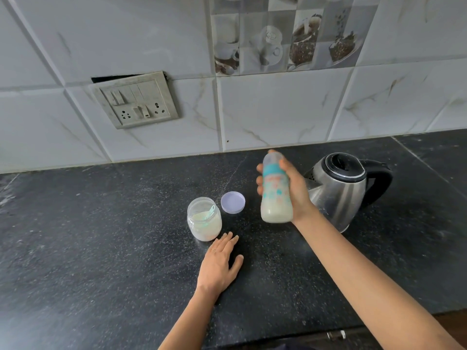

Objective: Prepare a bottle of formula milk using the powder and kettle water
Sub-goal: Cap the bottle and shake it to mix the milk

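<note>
Head view: right hand [290,190] grips the capped baby bottle [276,190] above the counter [101,236], milky liquid inside, blurred, probably mid-shake. Left hand [219,263] lies flat, empty, beside the open powder jar [204,219]. Kettle [338,188] stands behind. Mixing seems nearly finished; jar lid [233,202] remains off.

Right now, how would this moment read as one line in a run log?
right hand: holds milky bottle off counter | left hand: flat on counter | powder jar: open, scoop inside | lid: beside jar | kettle: shut
</note>
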`<state>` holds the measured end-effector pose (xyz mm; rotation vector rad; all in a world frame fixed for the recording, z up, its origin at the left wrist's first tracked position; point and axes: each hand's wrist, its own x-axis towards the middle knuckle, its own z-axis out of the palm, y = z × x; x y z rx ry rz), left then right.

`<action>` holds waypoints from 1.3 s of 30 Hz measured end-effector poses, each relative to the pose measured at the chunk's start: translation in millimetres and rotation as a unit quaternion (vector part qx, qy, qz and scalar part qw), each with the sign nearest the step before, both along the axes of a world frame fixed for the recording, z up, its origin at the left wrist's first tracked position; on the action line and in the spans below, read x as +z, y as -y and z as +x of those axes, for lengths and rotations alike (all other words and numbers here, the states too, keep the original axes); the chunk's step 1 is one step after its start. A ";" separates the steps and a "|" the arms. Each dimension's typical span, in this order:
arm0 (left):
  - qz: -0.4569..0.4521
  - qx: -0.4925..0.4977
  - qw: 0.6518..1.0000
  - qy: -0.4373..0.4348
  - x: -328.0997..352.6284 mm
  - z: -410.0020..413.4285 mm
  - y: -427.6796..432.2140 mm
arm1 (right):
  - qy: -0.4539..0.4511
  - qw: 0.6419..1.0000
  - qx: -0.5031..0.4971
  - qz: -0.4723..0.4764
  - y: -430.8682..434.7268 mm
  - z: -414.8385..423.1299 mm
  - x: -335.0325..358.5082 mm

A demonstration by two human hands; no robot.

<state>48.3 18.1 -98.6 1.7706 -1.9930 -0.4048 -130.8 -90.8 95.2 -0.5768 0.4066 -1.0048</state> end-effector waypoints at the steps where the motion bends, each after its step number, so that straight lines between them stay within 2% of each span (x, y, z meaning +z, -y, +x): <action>1: 0.000 -0.001 1.000 0.002 0.0 0.0 -0.3 | 0.044 0.996 -0.050 0.066 4.8 2.4 1.7; 3: 0.000 0.000 1.000 0.002 0.1 0.1 -0.6 | 0.082 0.983 -0.109 0.127 11.0 3.3 2.1; 4: 0.000 0.000 1.000 -0.001 0.1 0.0 -0.8 | 0.067 0.988 -0.083 0.111 8.1 2.4 2.8; 6: 0.001 0.000 1.000 -0.002 -0.5 0.1 -0.3 | -0.035 0.999 0.020 0.001 -2.6 0.4 -0.4; 8: 0.003 0.000 1.000 -0.001 -0.8 0.2 0.1 | -0.112 0.982 0.097 -0.119 -10.1 -2.3 -7.7; 9: 0.003 0.000 1.000 -0.001 -0.8 0.5 0.3 | -0.098 0.983 0.094 -0.122 -9.0 -1.9 -6.5; 11: 0.002 -0.002 1.000 0.001 -0.8 0.5 0.3 | -0.012 1.000 0.010 -0.015 -2.0 3.8 0.8; 13: 0.004 -0.002 1.000 0.004 -0.6 0.2 -0.1 | 0.055 0.990 -0.094 0.092 9.8 4.8 0.5; 14: 0.004 -0.002 1.000 0.004 -0.5 0.2 -0.3 | 0.069 0.987 -0.104 0.106 11.4 3.8 -0.5; 16: 0.004 -0.001 1.000 0.002 -0.9 0.6 -0.3 | 0.026 0.998 -0.028 0.057 3.8 0.9 -2.2; 18: 0.004 -0.003 1.000 0.001 -2.0 1.2 0.3 | -0.061 0.991 0.082 -0.087 -7.8 -2.6 -6.9; 19: 0.003 -0.004 1.000 0.002 -2.4 1.2 0.6 | -0.072 0.981 0.113 -0.143 -11.0 -5.1 -7.6; 20: 0.002 -0.004 1.000 0.003 -2.6 1.2 0.8 | -0.054 0.982 0.110 -0.144 -10.8 -4.6 -3.6; 21: 0.000 -0.004 1.000 0.003 -2.8 1.2 0.8 | -0.021 0.992 0.077 -0.103 -6.7 -1.0 0.0; 22: -0.001 -0.003 1.000 0.003 -2.9 1.2 0.7 | 0.004 0.999 0.017 -0.040 -0.3 2.2 1.8; 24: 0.000 -0.002 1.000 0.004 -2.7 1.1 0.4 | 0.033 0.993 -0.104 0.053 12.4 4.9 0.6; 25: 0.000 -0.003 1.000 0.005 -2.7 1.0 0.2 | 0.039 0.991 -0.109 0.068 14.6 4.0 -0.1; 27: -0.001 -0.003 1.000 0.004 -2.9 1.6 0.2 | -0.002 1.000 -0.021 0.015 8.4 2.3 -3.5; 29: -0.001 -0.004 1.000 0.006 -2.4 1.7 1.1 | -0.086 0.988 0.076 -0.105 -2.6 -1.9 -8.7; 30: -0.001 -0.005 1.000 0.008 -2.3 1.5 1.4 | -0.096 0.982 0.092 -0.134 -4.2 -3.8 -8.7; 31: -0.001 -0.005 1.000 0.009 -2.4 1.4 1.5 | -0.079 0.987 0.073 -0.117 -1.7 -2.3 -7.7; 33: 0.000 -0.004 1.000 0.009 -2.5 1.5 1.0 | -0.015 1.000 -0.003 0.001 5.2 2.7 -3.5; 35: 0.000 -0.004 1.000 0.007 -2.5 1.4 0.5 | 0.029 0.996 -0.050 0.062 9.3 1.7 -4.1; 37: 0.000 -0.004 1.000 0.005 -2.7 1.5 0.4 | 0.005 1.000 0.015 0.016 2.6 1.5 -5.1; 39: 0.001 -0.004 1.000 0.005 -1.7 1.8 0.9 | -0.047 0.989 0.100 -0.095 -6.8 -0.8 -5.6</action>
